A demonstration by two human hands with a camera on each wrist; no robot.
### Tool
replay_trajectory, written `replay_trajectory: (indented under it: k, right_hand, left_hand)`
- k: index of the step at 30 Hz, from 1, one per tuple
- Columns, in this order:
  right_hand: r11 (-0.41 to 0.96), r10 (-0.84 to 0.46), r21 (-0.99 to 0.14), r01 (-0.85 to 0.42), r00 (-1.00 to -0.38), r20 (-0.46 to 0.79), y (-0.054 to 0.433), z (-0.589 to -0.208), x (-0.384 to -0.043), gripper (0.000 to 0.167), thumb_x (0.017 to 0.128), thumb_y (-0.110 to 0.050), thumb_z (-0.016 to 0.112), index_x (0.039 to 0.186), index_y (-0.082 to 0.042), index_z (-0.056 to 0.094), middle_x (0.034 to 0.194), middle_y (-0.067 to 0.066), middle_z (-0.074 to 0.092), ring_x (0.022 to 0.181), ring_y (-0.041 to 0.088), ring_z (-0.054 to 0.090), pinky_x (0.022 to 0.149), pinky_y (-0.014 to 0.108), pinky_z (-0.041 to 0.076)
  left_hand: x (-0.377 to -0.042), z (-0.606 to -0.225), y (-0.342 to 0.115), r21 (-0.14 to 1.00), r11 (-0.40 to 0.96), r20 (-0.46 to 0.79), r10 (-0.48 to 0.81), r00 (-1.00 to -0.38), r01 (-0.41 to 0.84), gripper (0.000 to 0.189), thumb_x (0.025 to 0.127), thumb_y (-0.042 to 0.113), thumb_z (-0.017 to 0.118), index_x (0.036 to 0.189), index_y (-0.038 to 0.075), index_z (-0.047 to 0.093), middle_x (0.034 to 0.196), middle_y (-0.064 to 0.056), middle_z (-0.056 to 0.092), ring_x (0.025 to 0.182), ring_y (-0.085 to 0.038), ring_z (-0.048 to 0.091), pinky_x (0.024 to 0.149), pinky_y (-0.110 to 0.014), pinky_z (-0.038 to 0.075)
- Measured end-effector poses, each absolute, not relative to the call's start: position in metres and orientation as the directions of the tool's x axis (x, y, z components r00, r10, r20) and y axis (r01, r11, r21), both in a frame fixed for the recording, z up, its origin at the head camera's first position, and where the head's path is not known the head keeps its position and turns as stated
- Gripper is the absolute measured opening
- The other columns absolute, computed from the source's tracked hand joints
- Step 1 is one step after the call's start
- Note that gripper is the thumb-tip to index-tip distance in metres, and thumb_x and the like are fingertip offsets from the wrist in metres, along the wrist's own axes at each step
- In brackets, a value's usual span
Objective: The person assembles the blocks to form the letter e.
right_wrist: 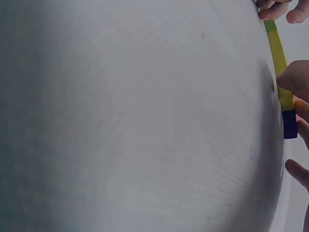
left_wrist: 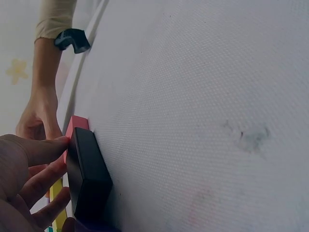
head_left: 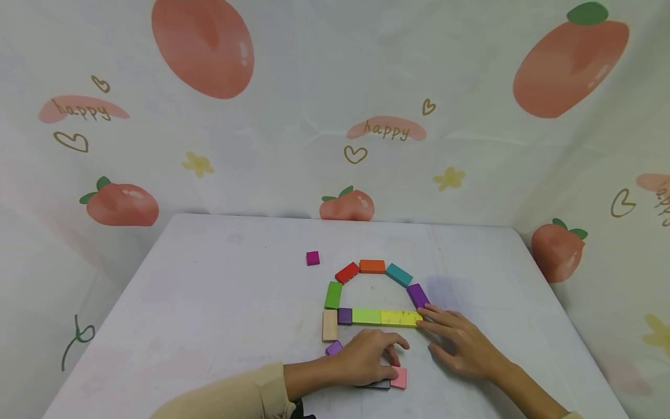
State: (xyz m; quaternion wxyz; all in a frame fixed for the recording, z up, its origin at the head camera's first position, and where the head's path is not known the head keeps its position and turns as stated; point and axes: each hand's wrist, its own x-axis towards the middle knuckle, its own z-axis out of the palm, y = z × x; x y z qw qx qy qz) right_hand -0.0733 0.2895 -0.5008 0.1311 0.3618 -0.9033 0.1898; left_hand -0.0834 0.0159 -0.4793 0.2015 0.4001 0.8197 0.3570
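My left hand (head_left: 363,358) bends over a small pink block (head_left: 399,378) near the table's front. Its thumb lies on the block and a curled finger meets the far edge, as the left wrist view (left_wrist: 29,166) also shows. A black block (left_wrist: 89,169) lies against the pink one, partly hidden by the hand in the head view. My right hand (head_left: 463,343) has its fingers stretched out, fingertips at the right end of a yellow block (head_left: 399,318) and the lower end of a tilted purple block (head_left: 417,295).
Green (head_left: 333,295), red (head_left: 348,272), orange (head_left: 372,266) and teal (head_left: 399,274) blocks curve above a row with lime (head_left: 366,316) and dark purple (head_left: 345,316) blocks. A tan block (head_left: 330,325) and another purple block (head_left: 333,348) continue downward. A magenta cube (head_left: 312,258) sits apart, farther back.
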Motion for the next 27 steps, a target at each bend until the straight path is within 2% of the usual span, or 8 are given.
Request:
replay_trajectory:
  k: [4,7,11,14,17,23,27]
  right_hand:
    - [0.678,-0.600,-0.236,-0.696,-0.710,0.370,0.2887,-0.5007,-0.0728,0.056,0.072,-0.018,0.083,0.127,-0.020,0.069,0.139,0.001,0.060,0.131,0.023,0.053,0.111,0.012,0.021]
    - [0.686,-0.599,-0.224,-0.692,-0.713,0.365,0.2885,-0.5004,-0.0726,0.056,0.073,-0.019,0.083,0.127,-0.020,0.069,0.139,0.000,0.060,0.131,0.022,0.053,0.109,0.018,0.032]
    - [0.695,-0.597,-0.216,-0.685,-0.718,0.358,0.2885,-0.5003,-0.0725,0.055,0.073,-0.020,0.084,0.126,-0.021,0.070,0.139,-0.001,0.060,0.130,0.021,0.053,0.101,0.031,0.046]
    - [0.701,-0.595,-0.214,-0.680,-0.723,0.351,0.2881,-0.5002,-0.0722,0.054,0.073,-0.020,0.084,0.126,-0.021,0.071,0.138,-0.001,0.061,0.130,0.021,0.053,0.095,0.040,0.051]
    - [0.706,-0.592,-0.211,-0.676,-0.727,0.347,0.2876,-0.4998,-0.0720,0.054,0.073,-0.021,0.084,0.126,-0.021,0.071,0.138,-0.002,0.061,0.131,0.020,0.053,0.093,0.042,0.052]
    - [0.697,-0.590,-0.225,-0.681,-0.723,0.358,0.2881,-0.5003,-0.0717,0.055,0.073,-0.020,0.084,0.126,-0.021,0.070,0.138,-0.001,0.061,0.131,0.021,0.053,0.106,0.022,0.038]
    - [0.692,-0.596,-0.221,-0.687,-0.717,0.361,0.2890,-0.5002,-0.0719,0.056,0.073,-0.020,0.084,0.127,-0.020,0.070,0.138,0.000,0.060,0.131,0.021,0.053,0.107,0.019,0.034]
  left_hand:
    - [-0.0838,-0.4793,0.0155,0.753,0.423,-0.054,0.803,-0.594,0.504,0.043,0.086,0.018,0.080,0.125,0.016,0.065,0.085,0.022,0.070,0.095,0.009,0.058,0.091,-0.022,0.046]
    - [-0.0841,-0.4795,0.0147,0.759,0.417,-0.055,0.807,-0.588,0.500,0.042,0.086,0.018,0.080,0.125,0.016,0.065,0.086,0.022,0.071,0.096,0.008,0.058,0.091,-0.022,0.046]
    - [-0.0845,-0.4799,0.0139,0.764,0.403,-0.051,0.815,-0.577,0.503,0.041,0.086,0.018,0.080,0.124,0.016,0.066,0.086,0.021,0.071,0.097,0.008,0.058,0.091,-0.021,0.046]
    - [-0.0846,-0.4803,0.0142,0.762,0.398,-0.046,0.821,-0.570,0.511,0.041,0.086,0.017,0.080,0.124,0.015,0.066,0.087,0.021,0.071,0.097,0.008,0.058,0.091,-0.021,0.045]
    - [-0.0845,-0.4805,0.0146,0.756,0.399,-0.043,0.821,-0.569,0.519,0.041,0.086,0.017,0.080,0.124,0.016,0.066,0.087,0.021,0.072,0.097,0.008,0.058,0.091,-0.021,0.045]
    - [-0.0851,-0.4807,0.0124,0.762,0.408,-0.054,0.815,-0.578,0.504,0.042,0.087,0.019,0.079,0.125,0.016,0.065,0.092,0.020,0.072,0.100,0.007,0.059,0.093,-0.022,0.046]
    - [-0.0907,-0.4792,0.0064,0.778,0.383,-0.011,0.800,-0.600,0.497,0.044,0.088,0.020,0.078,0.129,0.017,0.062,0.099,0.018,0.071,0.105,0.005,0.059,0.096,-0.024,0.047]
